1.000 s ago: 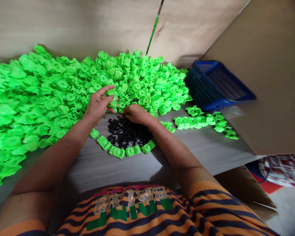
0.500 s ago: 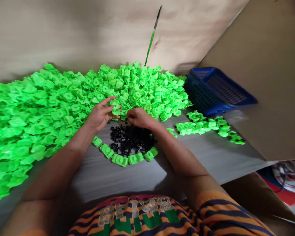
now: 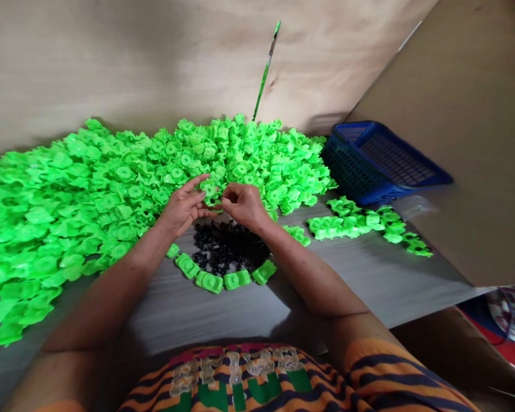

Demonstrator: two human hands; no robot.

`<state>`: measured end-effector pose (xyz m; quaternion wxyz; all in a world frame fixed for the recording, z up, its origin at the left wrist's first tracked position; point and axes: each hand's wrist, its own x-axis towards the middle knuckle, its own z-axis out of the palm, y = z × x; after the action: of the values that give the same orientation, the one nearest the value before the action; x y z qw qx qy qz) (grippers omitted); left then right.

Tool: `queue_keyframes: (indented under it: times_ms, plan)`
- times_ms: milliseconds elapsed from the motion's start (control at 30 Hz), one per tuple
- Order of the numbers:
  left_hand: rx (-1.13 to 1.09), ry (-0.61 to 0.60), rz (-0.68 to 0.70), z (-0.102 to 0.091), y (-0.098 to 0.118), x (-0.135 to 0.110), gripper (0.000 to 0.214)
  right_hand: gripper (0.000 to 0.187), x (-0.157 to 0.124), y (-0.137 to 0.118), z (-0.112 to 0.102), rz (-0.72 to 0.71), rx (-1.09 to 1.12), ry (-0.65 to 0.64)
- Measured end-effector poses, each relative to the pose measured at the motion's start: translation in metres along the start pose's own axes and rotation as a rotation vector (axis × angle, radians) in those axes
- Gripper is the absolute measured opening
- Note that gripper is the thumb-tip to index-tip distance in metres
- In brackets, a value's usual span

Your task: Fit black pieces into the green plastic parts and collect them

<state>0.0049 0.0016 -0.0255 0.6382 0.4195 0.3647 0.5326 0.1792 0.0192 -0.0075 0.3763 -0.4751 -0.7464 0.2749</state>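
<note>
Left hand (image 3: 182, 207): grip half curled, thumb and fingers closed on a green piece (image 3: 208, 187), held up in front of the heap. Right hand (image 3: 244, 205): grip pinched tight, fingertips on a small black part (image 3: 212, 201) at the green piece's lower edge; exact fit too small for me to read.

Just below I get a pile of black parts (image 3: 229, 243), partly behind the right hand, with a curved row of five green pieces (image 3: 209, 281) along its near side. Big green heap (image 3: 90, 189) behind and left, crowding both hands. Right of the right forearm, more green pieces with black bits (image 3: 339, 227); blue basket (image 3: 386, 163) beyond, tilted, clear plastic (image 3: 416, 207) beside it.

Surface (image 3: 210, 320) grey, wood-grained, shadowed near the striped shirt (image 3: 249, 383). Pale wooden board (image 3: 133, 68) at back, brown panel (image 3: 467, 149) at right.
</note>
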Motion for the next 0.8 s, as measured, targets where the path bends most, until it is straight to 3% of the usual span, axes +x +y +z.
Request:
queue_keyframes:
  times_ms: [300, 800]
  plan:
    - [-0.039, -0.002, 0.009, 0.0064, 0.0, -0.0023, 0.054, 0.012, -0.0044, 0.0002, 0.0055, -0.03, -0.273, 0.009]
    - [-0.027, -0.01, 0.039, 0.0054, 0.0053, -0.0038, 0.058, 0.013, -0.0072, -0.0012, 0.0063, -0.105, -0.26, 0.032]
